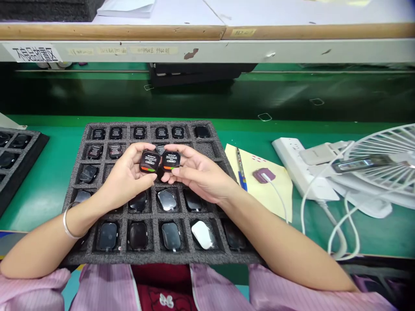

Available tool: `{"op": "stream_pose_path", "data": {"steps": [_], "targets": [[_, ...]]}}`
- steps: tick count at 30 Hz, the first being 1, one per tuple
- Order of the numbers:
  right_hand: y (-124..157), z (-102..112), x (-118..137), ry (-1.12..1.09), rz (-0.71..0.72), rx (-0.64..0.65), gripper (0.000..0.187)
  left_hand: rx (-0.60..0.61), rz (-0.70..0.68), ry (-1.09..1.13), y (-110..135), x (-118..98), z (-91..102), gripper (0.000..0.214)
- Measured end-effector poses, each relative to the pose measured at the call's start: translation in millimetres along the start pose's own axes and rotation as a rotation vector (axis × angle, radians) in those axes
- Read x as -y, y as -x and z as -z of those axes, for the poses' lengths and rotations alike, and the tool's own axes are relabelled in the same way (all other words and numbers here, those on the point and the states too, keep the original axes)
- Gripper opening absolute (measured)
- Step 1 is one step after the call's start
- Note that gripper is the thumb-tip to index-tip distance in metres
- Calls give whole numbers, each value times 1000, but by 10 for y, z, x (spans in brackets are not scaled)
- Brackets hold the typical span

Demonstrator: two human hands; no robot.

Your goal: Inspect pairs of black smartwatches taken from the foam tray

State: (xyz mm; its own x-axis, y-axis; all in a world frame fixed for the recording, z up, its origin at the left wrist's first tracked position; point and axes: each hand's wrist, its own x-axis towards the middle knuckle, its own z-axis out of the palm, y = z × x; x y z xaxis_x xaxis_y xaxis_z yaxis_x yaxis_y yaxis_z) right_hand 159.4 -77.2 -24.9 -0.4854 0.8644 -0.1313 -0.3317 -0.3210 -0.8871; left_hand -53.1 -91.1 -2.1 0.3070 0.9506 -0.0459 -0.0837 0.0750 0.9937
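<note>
- Black, square smartwatch bodies are held side by side above the middle of a foam tray, one in each hand, their lit screens turned up toward the camera.
- The left watch body [149, 161] shows white text over a red and green band along its lower edge; the right watch body [170, 160] shows the same kind of screen with an orange and green band. The two are touching or very nearly so.
- The left hand [125, 177] is raised on a bent wrist, palm inward, with thumb and fingertips pinched on the edges of the left watch body. A silver bangle [69, 223] is worn on that wrist.
- The right hand [197, 172] is brought in from the right, palm partly up, fingers curled beneath and thumb pressed on the near edge of the right watch body.
- Both forearms are laid across the dark grey foam tray [207, 255], whose pockets are filled with further watch bodies, some screen-up in the far rows, others back-up in the near rows.
- To the right, on the green bench [48, 190], a yellow paper sheet [279, 190] is seen with a blue pen [240, 172] and a small purple charging puck [263, 175] on a white cable.
- Further right, a white power strip [292, 160] and a white desk fan [385, 160] are placed.
- A second foam tray [16, 153] is partly visible at the left edge.
</note>
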Motion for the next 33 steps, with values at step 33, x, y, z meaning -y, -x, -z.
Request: {"op": "stream_pose_path", "data": {"steps": [33], "targets": [[8,-30,-47,115,74,-74,45,-24,109,113,-16,12,-24,40]]}}
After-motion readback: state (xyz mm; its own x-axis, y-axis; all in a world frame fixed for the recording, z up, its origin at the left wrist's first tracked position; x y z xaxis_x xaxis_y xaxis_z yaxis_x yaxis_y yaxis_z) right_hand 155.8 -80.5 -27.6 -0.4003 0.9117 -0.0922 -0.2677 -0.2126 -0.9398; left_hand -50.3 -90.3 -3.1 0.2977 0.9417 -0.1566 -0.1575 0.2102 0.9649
